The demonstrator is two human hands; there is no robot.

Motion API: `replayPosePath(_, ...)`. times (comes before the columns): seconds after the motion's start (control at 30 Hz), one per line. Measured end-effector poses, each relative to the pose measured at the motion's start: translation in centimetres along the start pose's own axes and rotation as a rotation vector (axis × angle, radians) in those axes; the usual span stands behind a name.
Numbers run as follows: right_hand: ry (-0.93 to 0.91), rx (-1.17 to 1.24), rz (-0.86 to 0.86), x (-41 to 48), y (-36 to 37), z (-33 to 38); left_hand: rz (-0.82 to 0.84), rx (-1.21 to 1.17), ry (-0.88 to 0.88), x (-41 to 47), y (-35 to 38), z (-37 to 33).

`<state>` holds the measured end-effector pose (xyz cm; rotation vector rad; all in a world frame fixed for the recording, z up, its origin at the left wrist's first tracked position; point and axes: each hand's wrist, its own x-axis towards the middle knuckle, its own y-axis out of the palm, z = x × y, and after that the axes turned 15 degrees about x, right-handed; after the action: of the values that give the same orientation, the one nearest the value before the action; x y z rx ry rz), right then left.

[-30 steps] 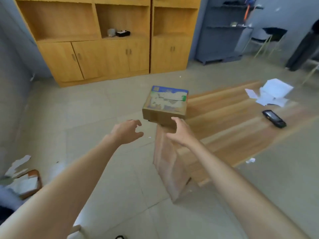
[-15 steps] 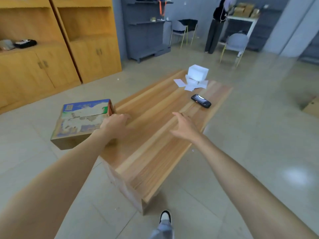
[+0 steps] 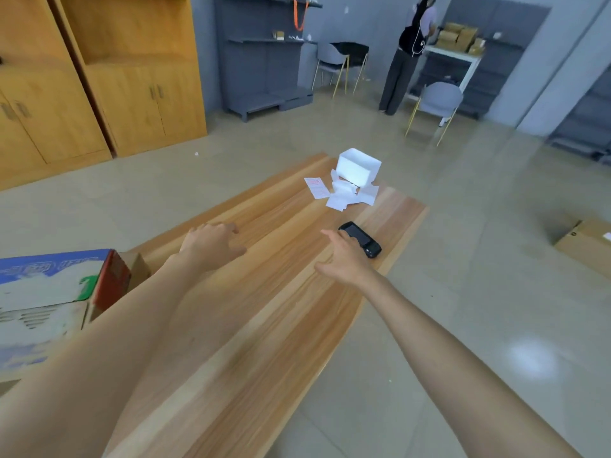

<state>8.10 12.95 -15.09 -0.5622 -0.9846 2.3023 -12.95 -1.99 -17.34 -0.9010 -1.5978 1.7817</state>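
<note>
Black handheld device (image 3: pixel 363 241): flat on long wooden table (image 3: pixel 264 309), centre-right of frame.
Right hand (image 3: pixel 347 261): fingers spread wide, holding nothing, tips at device's near end; contact unclear.
Left hand (image 3: pixel 211 244): loose-fingered, empty, over tabletop at centre.
Printed cardboard box (image 3: pixel 49 292): left edge.

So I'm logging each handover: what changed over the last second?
The left hand let go of the printed carton, which now lies at the near corner of the table, and moved forward, open. The right hand reached further, up to the black handheld device; contact unclear. Device, white box and papers stayed put.
</note>
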Motion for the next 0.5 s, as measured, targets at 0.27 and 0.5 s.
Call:
replayPosePath(0.27, -0.076, -0.033, 0.118, 7.6, -0.5, -0.9, 0.033, 0.003, -0.137, 4.0, 0.2, 2.2)
replayPosePath(0.5, -0.241, -0.045, 0.236, 15.9, 1.3, 1.0, 0.057, -0.008, -0.345, 4.4, 0.3, 3.7)
